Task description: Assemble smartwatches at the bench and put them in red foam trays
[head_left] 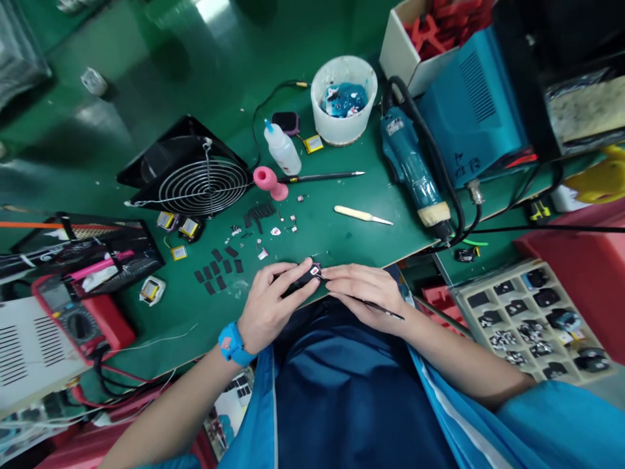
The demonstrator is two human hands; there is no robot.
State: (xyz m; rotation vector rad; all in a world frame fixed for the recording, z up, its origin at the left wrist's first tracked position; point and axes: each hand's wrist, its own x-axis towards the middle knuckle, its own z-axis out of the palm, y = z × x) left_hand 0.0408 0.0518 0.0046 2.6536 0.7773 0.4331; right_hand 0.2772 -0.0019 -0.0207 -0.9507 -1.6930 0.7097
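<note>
Pinching small dark device with white-and-red face (315,271) in left hand (270,301), gripping thin black rod-shaped tool (384,309) in right hand (366,293).
Holding device at near edge of smooth green desk (352,244), clamping left hand on it; closing right hand together around tool, just beside device.

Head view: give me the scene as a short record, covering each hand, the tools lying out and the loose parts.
Left hand: fingers around a small piece with a white-and-red face
Right hand: holds a thin dark tool
Tools out: cream-handled tool, pointed black rod, blue-green power tool
Loose parts: black rectangles on the green bench
Wrist: blue band, left
</note>
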